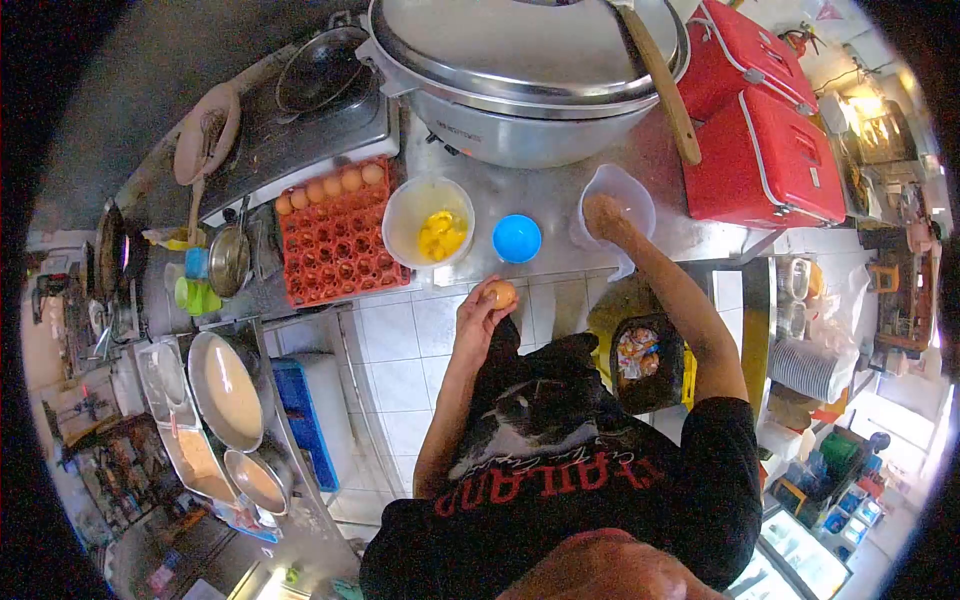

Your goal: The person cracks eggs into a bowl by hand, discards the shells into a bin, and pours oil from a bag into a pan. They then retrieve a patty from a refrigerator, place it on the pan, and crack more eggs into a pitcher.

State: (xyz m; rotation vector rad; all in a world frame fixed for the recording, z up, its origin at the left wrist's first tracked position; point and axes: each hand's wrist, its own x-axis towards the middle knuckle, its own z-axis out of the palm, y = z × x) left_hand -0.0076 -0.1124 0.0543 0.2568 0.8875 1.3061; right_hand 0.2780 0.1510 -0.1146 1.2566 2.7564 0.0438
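My left hand is closed around a brown egg just off the counter's front edge. My right hand reaches down into a translucent plastic jug; its fingers are too unclear to make out. Between the hands, on the steel counter, stands a small blue bowl. To its left, a white plastic tub contains several yellow egg yolks. Farther left lies a red egg tray, mostly bare cups, with a row of brown eggs along its far side.
A large lidded metal pot stands behind the bowls, with a wooden-handled utensil across it. Red cooler boxes are at right. Below the counter, a dark bin holds eggshells. Pans of batter sit at left.
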